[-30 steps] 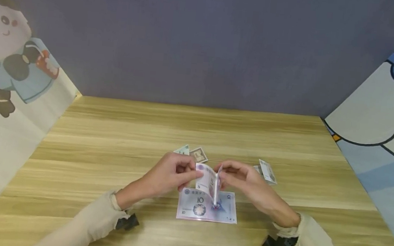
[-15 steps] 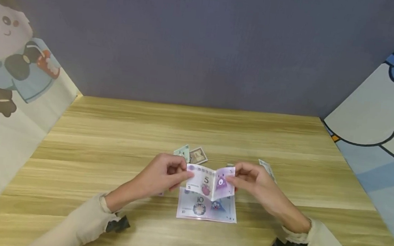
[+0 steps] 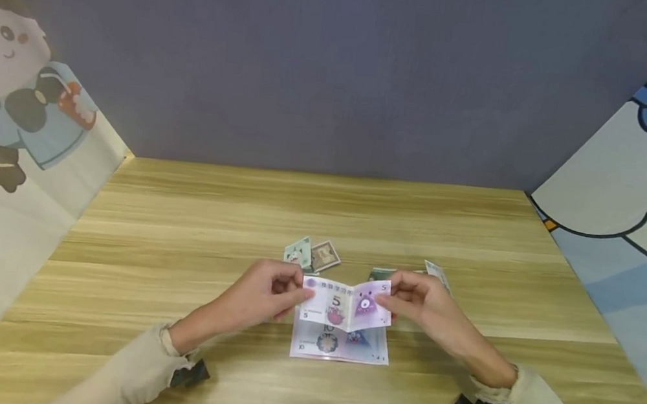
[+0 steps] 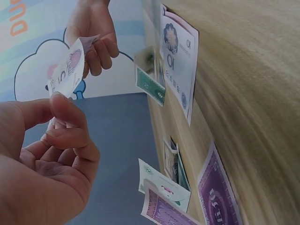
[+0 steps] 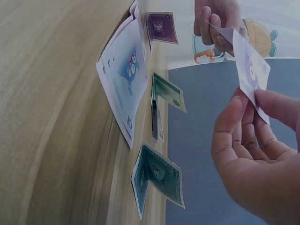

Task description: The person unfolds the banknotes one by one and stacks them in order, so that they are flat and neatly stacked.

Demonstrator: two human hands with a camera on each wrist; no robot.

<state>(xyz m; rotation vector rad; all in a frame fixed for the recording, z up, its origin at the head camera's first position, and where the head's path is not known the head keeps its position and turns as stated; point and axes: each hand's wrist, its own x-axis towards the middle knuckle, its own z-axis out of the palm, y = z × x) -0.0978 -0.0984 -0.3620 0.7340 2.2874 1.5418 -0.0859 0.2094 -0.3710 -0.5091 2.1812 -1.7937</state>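
A purple-and-white play banknote (image 3: 343,305) marked 5 is held up between both hands, spread out with a crease down its middle. My left hand (image 3: 258,296) pinches its left edge between thumb and fingers. At the opposite edge, my right hand (image 3: 427,309) has the same kind of pinch. Below the note, a larger banknote (image 3: 338,352) marked 10 lies on the table, its upper part hidden behind the 5 note. In the right wrist view, this 10 note (image 5: 126,70) shows a blue cartoon figure and more than one layer of paper.
Behind the left hand lie a green banknote (image 3: 298,253) and a brown one (image 3: 326,256). A dark green note (image 3: 381,274) and a pale folded note (image 3: 437,273) are near the right hand. The left wrist view shows a purple note (image 4: 218,192). A grey wall (image 3: 336,73) bounds the back.
The 5 note was folded sharply at its crease. My hands have moved apart, the right one outward, and the note is now spread flatter. It also sits slightly lower over the 10 note.
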